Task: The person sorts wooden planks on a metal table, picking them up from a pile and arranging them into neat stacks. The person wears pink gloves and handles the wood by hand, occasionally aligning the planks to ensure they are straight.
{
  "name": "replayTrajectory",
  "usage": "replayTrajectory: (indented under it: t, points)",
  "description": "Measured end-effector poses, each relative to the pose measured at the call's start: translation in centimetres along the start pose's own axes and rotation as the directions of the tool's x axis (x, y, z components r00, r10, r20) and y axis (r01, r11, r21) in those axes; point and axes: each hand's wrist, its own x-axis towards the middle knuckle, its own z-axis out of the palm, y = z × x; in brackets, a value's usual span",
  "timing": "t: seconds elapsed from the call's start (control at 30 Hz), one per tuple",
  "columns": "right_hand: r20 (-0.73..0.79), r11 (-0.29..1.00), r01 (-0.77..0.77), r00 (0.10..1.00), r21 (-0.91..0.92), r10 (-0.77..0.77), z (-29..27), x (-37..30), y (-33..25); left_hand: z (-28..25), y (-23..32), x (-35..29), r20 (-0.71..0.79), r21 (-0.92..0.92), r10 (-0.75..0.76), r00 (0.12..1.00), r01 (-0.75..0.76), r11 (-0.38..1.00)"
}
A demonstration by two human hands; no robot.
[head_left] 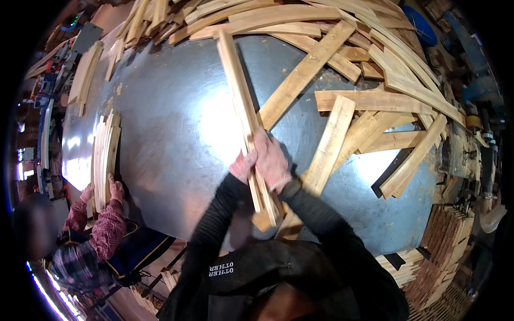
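A: What's nearest?
B: The left hand (243, 166) and right hand (271, 160), fingers wrapped around long, narrow, pale wooden strips (239, 88) over the grey metal worktop (160, 128). Some fingertips are hidden.
A: Beyond?
B: Overlapping tan wooden boards (307, 74), some ends covered; then a round blue object (420, 27), its contents unclear.

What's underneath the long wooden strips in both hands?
The grey metal tabletop shows on both sides of the wooden strips, and a plank reaches their right edge. Whether that plank continues underneath can't be seen: the strips, left hand and right hand cover that spot.
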Motion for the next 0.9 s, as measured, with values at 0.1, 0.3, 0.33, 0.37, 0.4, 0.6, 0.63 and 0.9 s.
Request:
replayTrajectory:
  t: [0.1,0.3,0.33,0.37,0.4,0.6,0.63,0.9]
  points:
    - [0.467,0.555,-0.777,0.625,0.295,0.626,-2.1,-1.8,-3.3,1.4,-1.1,-4.3,-0.037,-0.31,-0.002,0.999,-0.009,0.951]
    - [-0.144,0.593,-0.796,0.605,-0.118,0.783,-0.5,9.4,4.5,-5.7,-5.6,-9.2,-0.192,-0.148,-0.101,0.976,0.073,0.986]
    - [-0.17,0.554,-0.817,0.576,-0.161,0.8,-0.5,10.8,5.1,-6.0,-3.3,-10.1,-0.242,0.01,-0.075,0.967,0.08,0.997]
    - [-0.181,0.523,-0.828,0.557,-0.201,0.811,0.0,12.0,5.1,-7.7,-3.4,-11.1,-0.287,0.186,-0.032,0.957,0.088,0.979]
    - [-0.114,0.525,-0.839,0.54,-0.14,0.834,0.3,12.5,5.8,-8.0,-1.8,-11.9,-0.325,0.346,0.002,0.946,0.117,0.931]
    - [0.325,0.539,-0.776,0.628,0.329,0.707,1.0,3.0,3.1,-14.5,-0.8,-12.7,-0.506,0.372,-0.171,0.845,0.393,0.841]
    - [0.426,0.495,-0.724,0.686,0.481,0.59,1.3,-1.0,2.1,-15.6,-1.6,-12.0,-0.585,0.505,-0.165,0.794,0.516,0.692]
    - [0.921,0.931,-0.261,0.228,-0.255,0.316,1.7,-9.2,-12.3,-6.7,2.5,-12.4,-0.584,0.75,0.102,0.805,0.488,0.446]
